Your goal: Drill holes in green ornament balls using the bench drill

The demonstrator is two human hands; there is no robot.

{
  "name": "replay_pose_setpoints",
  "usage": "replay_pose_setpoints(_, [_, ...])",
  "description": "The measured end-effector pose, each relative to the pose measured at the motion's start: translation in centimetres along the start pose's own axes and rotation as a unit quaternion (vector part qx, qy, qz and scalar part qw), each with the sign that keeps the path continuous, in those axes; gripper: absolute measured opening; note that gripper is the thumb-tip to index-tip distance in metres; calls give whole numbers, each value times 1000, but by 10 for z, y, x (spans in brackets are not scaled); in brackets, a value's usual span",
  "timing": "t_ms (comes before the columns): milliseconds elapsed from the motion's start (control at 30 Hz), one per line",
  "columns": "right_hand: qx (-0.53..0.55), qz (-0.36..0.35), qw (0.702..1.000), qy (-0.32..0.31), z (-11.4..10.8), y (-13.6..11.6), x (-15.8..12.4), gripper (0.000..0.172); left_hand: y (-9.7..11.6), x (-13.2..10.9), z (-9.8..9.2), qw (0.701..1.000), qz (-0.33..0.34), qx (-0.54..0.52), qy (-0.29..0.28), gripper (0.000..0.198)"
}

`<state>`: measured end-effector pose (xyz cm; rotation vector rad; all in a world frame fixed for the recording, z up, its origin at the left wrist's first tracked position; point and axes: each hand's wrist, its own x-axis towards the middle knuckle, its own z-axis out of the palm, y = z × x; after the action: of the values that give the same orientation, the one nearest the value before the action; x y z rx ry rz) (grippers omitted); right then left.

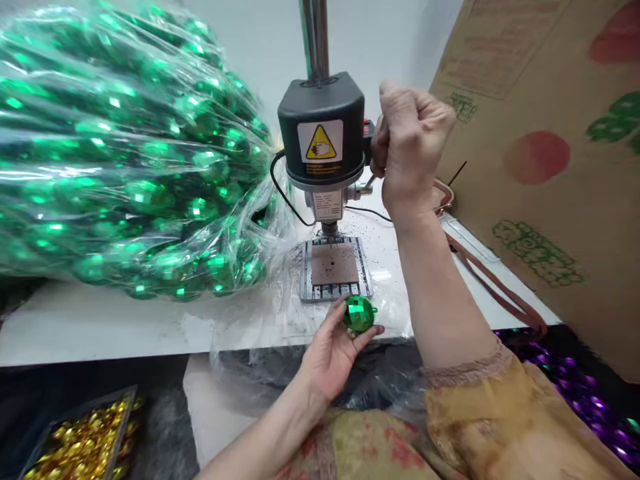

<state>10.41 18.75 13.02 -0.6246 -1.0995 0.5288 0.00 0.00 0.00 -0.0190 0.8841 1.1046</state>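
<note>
My left hand (pixel 331 357) holds a shiny green faceted ball ornament (pixel 359 314) between thumb and fingers, just in front of the drill press base (pixel 336 291). A small nub on the ornament points to the right. Beside the motor head of the small bench drill press (pixel 321 127), my right hand (pixel 414 143) is closed in a fist around its feed lever (pixel 369 185); most of the lever is hidden by the hand. Below the chuck (pixel 329 228), a flat brown board (pixel 334 265) with a small dark hole lies on the slotted base.
A big clear plastic bag (pixel 135 167) of green ornaments fills the left of the white table (pixel 125 320). A printed carton (pixel 545 153) stands at right. Dark shavings surround the base. Gold ornaments (pixel 85 433) sit in a container lower left; purple ones (pixel 575 393) lie lower right.
</note>
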Motion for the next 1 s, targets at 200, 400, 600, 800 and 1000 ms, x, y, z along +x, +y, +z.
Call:
replay_pose_setpoints(200, [-54,39,998,-3,-1,1,-1,50,0,-8,0,995,41,27,-82,37])
replay_pose_setpoints(400, [-25,47,999,-3,0,-3,-2,51,-5,-11,-3,968,134,176,-115,52])
replay_pose_setpoints(600, [-60,60,996,5,0,-4,-2,48,0,-9,-19,922,216,298,-120,58])
replay_pose_setpoints(800, [9,23,1000,13,-1,1,-2,44,18,-22,-47,839,335,426,-40,55])
replay_pose_setpoints(1000, [68,7,997,30,3,-5,-7,37,81,-58,-101,729,442,518,70,50])
